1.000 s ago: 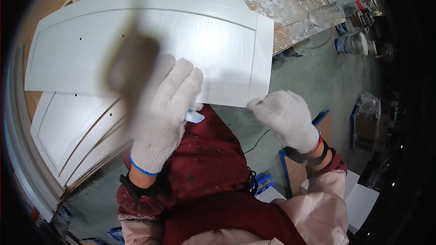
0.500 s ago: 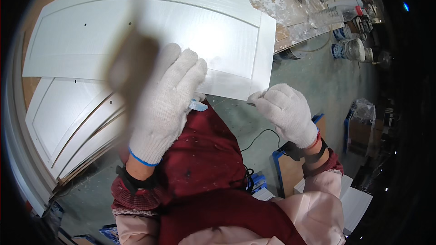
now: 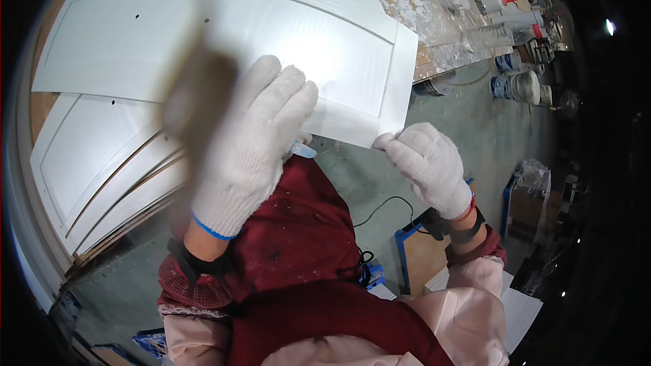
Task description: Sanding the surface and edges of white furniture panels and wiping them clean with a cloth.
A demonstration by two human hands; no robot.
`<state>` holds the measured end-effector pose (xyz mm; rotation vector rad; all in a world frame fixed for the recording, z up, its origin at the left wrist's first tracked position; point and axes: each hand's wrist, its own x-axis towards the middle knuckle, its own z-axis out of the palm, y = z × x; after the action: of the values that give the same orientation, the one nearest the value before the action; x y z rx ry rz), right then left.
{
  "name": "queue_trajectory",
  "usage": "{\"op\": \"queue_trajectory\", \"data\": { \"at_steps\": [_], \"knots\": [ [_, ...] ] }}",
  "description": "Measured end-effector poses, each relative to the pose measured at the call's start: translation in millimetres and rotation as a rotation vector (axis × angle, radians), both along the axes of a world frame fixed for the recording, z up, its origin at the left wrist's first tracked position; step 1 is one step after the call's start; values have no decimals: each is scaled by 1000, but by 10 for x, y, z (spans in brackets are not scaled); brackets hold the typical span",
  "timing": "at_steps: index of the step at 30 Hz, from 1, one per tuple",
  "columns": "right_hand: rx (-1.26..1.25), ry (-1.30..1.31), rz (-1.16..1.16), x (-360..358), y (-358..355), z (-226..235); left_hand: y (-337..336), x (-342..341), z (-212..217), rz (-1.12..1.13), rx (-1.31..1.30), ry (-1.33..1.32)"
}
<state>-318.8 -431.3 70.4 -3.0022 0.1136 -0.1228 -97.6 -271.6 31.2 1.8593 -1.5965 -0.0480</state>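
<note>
A white door-like panel point(image 3: 339, 54) with an arched groove and small dark holes lies in front of me. My left hand point(image 3: 254, 129), in a white knit glove, stretches its fingers over the panel's near edge, the thumb tip showing below that edge. A light blue scrap point(image 3: 303, 150) sticks out beside this thumb; its kind is unclear. At the panel's near right corner my right hand point(image 3: 427, 159), gloved too, is closed in a pinch. Whatever lies between its fingertips is too small to name. A blurred dark shape hides part of the panel left of my left hand.
More white panels point(image 3: 95, 156) lie beneath at left. A paint-spattered worktable point(image 3: 434, 34) at the far right bears bottles point(image 3: 491, 37) and tools. Tubs point(image 3: 522, 87) stand beyond it. Blue-edged boards point(image 3: 424, 257) and a black cable point(image 3: 380, 207) are low at right.
The view has shifted slightly. My right fingertips have come closer against the panel's corner, and the dark tip seen at them before no longer shows clearly. My left hand stays over the edge.
</note>
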Motion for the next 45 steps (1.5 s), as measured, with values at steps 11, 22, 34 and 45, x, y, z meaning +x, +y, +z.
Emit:
{"op": "queue_trajectory", "data": {
  "at_steps": [11,22,34,45],
  "knots": [
    [45,-108,-14,-37,-35,-87,-45,-20,-23,26,34,-84],
    [51,24,117,-23,-97,6,-47,-14,-30,62,-23,-126],
    [138,-45,120,15,-80,-18,-30,-9,-96,62,-68,-92],
    [54,33,38,-197,196,3,-32,-8,-86,43,-81,-95]
  ]
}}
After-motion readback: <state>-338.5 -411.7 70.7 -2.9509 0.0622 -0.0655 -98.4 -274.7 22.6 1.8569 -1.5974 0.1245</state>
